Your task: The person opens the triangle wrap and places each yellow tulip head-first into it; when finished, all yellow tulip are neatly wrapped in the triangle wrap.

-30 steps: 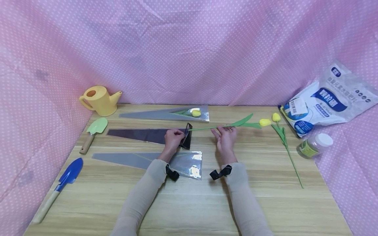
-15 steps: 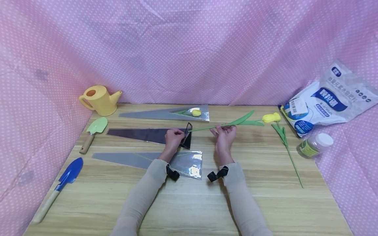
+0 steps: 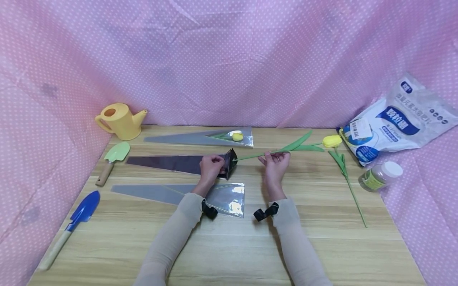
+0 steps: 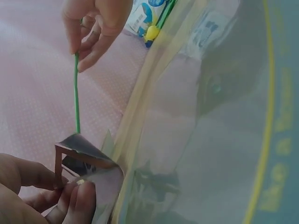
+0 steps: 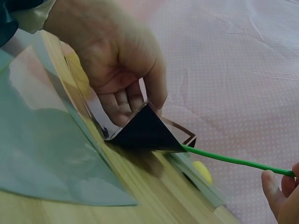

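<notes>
My left hand pinches the edge of a dark flower sleeve, a long tapered plastic one lying across the middle of the table. Its wide mouth is spread apart, as the right wrist view also shows. Between the fingertips of my right hand is the green stem of a yellow artificial tulip, held level with its bloom pointing right. The stem's lower end reaches the sleeve's mouth; its tip is hidden in the right wrist view. Another yellow tulip lies to the right, its bloom overlapped by the held one.
Behind lies a clear sleeve with a tulip inside; in front is another clear sleeve. A yellow watering can, green trowel and blue trowel stand or lie left. A white bag and a lidded jar are right.
The tulip's bloom has shifted right and slightly up, now overlapping the other bloom. The dark sleeve's mouth has turned and moved slightly right in my left hand.
</notes>
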Tool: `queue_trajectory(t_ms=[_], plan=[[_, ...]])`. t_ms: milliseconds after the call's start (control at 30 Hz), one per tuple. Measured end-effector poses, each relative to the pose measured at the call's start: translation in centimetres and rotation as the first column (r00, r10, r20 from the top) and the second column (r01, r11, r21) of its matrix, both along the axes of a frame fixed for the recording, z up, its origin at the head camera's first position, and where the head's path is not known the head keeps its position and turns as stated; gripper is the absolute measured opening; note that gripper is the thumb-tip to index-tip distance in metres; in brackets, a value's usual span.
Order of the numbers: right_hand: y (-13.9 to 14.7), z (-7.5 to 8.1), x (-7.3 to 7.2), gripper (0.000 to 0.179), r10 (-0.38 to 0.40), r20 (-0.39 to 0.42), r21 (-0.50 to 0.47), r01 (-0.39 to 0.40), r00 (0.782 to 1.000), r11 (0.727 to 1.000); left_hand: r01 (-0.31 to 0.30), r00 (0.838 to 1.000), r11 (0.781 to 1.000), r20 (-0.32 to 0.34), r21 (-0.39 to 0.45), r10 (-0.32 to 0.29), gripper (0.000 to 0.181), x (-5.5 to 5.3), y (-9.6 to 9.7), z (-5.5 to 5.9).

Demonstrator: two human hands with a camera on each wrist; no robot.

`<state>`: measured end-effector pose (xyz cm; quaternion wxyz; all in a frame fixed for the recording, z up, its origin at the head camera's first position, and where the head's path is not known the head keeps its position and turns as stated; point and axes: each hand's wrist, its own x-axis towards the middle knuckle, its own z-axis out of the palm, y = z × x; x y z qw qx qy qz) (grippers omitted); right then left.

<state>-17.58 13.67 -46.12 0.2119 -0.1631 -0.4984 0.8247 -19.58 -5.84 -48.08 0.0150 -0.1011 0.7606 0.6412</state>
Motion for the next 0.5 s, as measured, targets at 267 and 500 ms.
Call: queue_trajectory(t_ms=[267, 500], plan=[[0.0, -0.6, 0.2, 0.034, 0.019, 0.007, 0.027, -0.019, 1.0, 0.999, 0.02, 0.998, 0.998, -0.066, -0.057, -0.024, 0.009, -0.1, 0.3, 0.1], [-1.4, -1.3, 0.3, 0.034, 0.028, 0.021, 0.015, -0.029, 0.999, 0.999, 0.065, 0.993, 0.997, -0.098, -0.04, -0.069, 0.009, 0.1, 0.5, 0.3]])
